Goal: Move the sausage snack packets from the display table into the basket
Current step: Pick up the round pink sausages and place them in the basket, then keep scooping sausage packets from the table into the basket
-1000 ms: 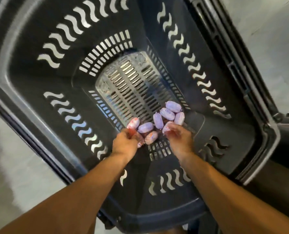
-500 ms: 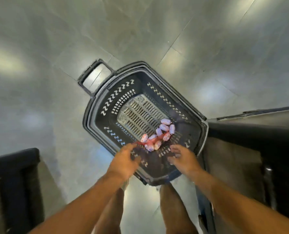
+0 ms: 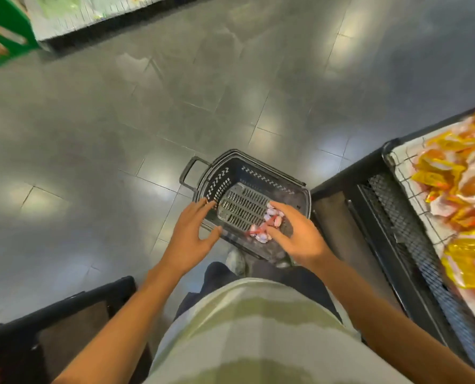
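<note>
Two bare hands hang over a dark plastic shopping basket [image 3: 232, 169] standing on the grey tiled floor [image 3: 120, 120]. Far left, a green display stand [image 3: 5, 31] is too blurred for any writing on it to be read, and a dark shelf edge [image 3: 59, 306] crosses the lower left corner. Next, the left hand [image 3: 189, 234] is spread, fingers straight and apart, holding nothing, above the basket's left rim. Inside the basket, a cluster of small pale purple-and-pink sausage snack packets [image 3: 266, 227] with a red strip lies on the slotted bottom toward its right side; their print cannot be made out. The right hand [image 3: 297, 236] hovers over them, fingers loosely extended, gripping nothing. Below, a pale striped shirt [image 3: 258, 328] fills the foreground. Far right, a black metal display table [image 3: 383, 195] with mesh sides carries a heap of orange and yellow foil packets [image 3: 458, 184], labels illegible
</note>
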A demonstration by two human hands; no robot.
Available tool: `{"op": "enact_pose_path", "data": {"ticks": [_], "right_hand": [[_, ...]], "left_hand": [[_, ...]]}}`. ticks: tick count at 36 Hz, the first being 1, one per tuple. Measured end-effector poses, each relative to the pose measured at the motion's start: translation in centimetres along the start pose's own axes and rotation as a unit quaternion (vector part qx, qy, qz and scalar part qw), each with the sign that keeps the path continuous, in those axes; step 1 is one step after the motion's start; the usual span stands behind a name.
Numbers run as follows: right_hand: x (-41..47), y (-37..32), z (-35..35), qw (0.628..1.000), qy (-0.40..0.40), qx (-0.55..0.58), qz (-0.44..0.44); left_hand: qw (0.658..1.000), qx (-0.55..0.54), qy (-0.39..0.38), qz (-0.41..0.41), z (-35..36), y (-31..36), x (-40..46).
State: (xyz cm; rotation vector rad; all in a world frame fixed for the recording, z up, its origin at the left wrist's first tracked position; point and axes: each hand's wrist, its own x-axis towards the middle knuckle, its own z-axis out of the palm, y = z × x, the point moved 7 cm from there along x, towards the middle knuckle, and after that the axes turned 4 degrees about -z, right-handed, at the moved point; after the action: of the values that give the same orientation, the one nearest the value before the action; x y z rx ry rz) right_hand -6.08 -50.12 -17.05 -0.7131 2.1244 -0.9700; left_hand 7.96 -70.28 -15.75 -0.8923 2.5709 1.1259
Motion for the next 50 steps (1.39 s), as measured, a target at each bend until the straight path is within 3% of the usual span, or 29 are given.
{"op": "enact_pose_path", "data": {"ticks": [9, 14, 18, 24, 34, 42, 50], "right_hand": [[-13.6, 0.3, 1.0, 0.99, 0.121, -0.057, 0.032], [-19.3, 2.1, 0.6, 0.981, 0.153, -0.017, 0.121], [-23.7, 2.4, -0.6, 0.971, 0.199, 0.034, 0.13], [-30.3, 5.5, -2.7, 0.948, 0.257, 0.083, 0.167], [-48.3, 14.6, -4.7, 0.871, 0.424, 0.183, 0.17], [-61.1, 21.8, -3.8, 0.825, 0.456, 0.224, 0.248], [-68.6, 26.2, -4.2, 0.772, 0.507, 0.256, 0.286]], "left_hand": [[0.994, 0.012, -0.101, 0.039, 2.3, 1.0, -6.1], [0.975, 0.045, -0.167, 0.142, 4.2, 5.5, -6.5], [0.944, 0.104, -0.218, 0.227, 6.3, 10.1, -6.7], [0.909, 0.138, -0.229, 0.319, 9.9, 17.6, -8.6], [0.91, 0.088, -0.27, 0.303, 20.9, 25.8, -19.7], [0.842, 0.179, -0.32, 0.396, 31.1, 30.5, -28.9], [0.804, 0.226, -0.326, 0.444, 36.1, 36.0, -30.8]]}}
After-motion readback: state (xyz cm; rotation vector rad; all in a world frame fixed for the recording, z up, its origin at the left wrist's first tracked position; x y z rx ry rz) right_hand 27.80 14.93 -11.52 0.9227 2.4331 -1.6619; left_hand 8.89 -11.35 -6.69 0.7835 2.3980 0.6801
